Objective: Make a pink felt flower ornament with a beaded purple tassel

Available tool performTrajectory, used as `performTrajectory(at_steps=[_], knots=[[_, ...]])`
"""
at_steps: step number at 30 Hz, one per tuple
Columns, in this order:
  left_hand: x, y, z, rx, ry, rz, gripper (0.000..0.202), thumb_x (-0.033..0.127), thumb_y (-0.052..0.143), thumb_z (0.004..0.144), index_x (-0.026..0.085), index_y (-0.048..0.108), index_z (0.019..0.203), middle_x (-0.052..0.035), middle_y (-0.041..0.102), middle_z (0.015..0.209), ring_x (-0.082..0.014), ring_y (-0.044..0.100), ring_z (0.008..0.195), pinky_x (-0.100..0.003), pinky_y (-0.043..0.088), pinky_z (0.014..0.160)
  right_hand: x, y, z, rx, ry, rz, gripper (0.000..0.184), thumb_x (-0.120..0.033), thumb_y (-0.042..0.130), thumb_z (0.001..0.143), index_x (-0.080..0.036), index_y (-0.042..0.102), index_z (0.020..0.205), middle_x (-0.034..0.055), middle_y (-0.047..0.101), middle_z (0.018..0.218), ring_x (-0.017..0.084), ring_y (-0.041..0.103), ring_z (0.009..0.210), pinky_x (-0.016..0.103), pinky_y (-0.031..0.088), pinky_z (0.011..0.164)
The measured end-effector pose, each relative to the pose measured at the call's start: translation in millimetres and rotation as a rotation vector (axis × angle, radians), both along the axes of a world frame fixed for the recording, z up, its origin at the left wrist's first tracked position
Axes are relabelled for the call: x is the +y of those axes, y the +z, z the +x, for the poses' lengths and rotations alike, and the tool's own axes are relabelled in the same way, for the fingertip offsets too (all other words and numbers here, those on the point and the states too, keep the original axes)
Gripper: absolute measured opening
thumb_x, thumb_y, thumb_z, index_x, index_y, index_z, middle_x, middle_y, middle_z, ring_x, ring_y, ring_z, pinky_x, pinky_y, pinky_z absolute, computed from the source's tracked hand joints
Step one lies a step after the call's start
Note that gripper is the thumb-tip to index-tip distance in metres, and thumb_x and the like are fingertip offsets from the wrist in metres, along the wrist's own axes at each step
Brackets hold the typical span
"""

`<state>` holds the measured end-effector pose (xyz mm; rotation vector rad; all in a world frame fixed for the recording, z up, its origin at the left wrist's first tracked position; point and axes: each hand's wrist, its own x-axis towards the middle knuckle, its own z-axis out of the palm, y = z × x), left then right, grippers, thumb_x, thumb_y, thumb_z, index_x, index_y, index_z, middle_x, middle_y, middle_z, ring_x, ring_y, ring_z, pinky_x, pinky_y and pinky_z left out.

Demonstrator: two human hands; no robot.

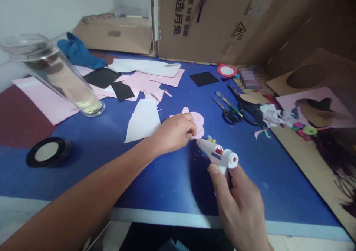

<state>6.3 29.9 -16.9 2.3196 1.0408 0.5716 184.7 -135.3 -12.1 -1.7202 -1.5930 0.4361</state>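
Head view: left hand (pixel 174 132) pinches a thin pink paper cutout (pixel 199 123), right hand (pixel 239 210) grips a white plastic glue gun (pixel 218 155)

The left hand's hold is narrow: the cutout sits at its fingertips and sticks out past them, above a royal-blue tabletop (pixel 172 191). The paper looks light and floppy, best taken by its edge, as here. The right hand wraps firmly around the gun's handle; the gun looks light and stiff, and that handle is the place to hold it. Its narrow nozzle (pixel 198 142) sits just beside the cutout's lower edge. Nearby lie a torn white paper sheet (pixel 143 120) and black-handled steel scissors (pixel 229 115).
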Motion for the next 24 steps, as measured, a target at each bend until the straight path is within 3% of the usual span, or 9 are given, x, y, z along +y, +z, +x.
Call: performTrajectory(at_steps=[12, 16, 24], knots=[[0.0, 0.2, 0.5, -0.007, -0.001, -0.005, 0.029, 0.0, 0.062, 0.086, 0.022, 0.08, 0.084, -0.0036, 0.073, 0.104, -0.0213, 0.069, 0.099, -0.035, 0.05, 0.086, 0.3, -3.4, -0.2, 0.011, 0.027, 0.024, 0.035, -0.048, 0.059, 0.111, -0.022, 0.076, 0.128, 0.0025, 0.071, 0.079, 0.022, 0.065, 0.069, 0.032, 0.05, 0.06], [-0.7, 1.2, 0.6, 0.002, 0.002, -0.006, 0.028, 0.002, 0.062, 0.087, 0.022, 0.081, 0.085, -0.004, 0.073, 0.104, -0.0214, 0.069, 0.098, -0.035, 0.05, 0.084, 0.7, -3.1, -0.8, 0.012, 0.024, 0.034, 0.037, -0.049, 0.059, 0.111, -0.023, 0.076, 0.131, 0.0024, 0.069, 0.076, 0.023, 0.065, 0.069, 0.032, 0.049, 0.058], [-0.9, 1.1, -0.1, -0.002, 0.0, 0.0, 0.028, 0.001, 0.062, 0.087, 0.022, 0.081, 0.086, -0.0042, 0.073, 0.105, -0.0215, 0.069, 0.099, -0.034, 0.05, 0.084, -1.0, 0.3, 0.7, -0.005, 0.012, 0.02, 0.032, -0.048, 0.057, 0.112, -0.023, 0.074, 0.12, -0.0015, 0.064, 0.073, 0.017, 0.057, 0.06, 0.029, 0.043, 0.054]])
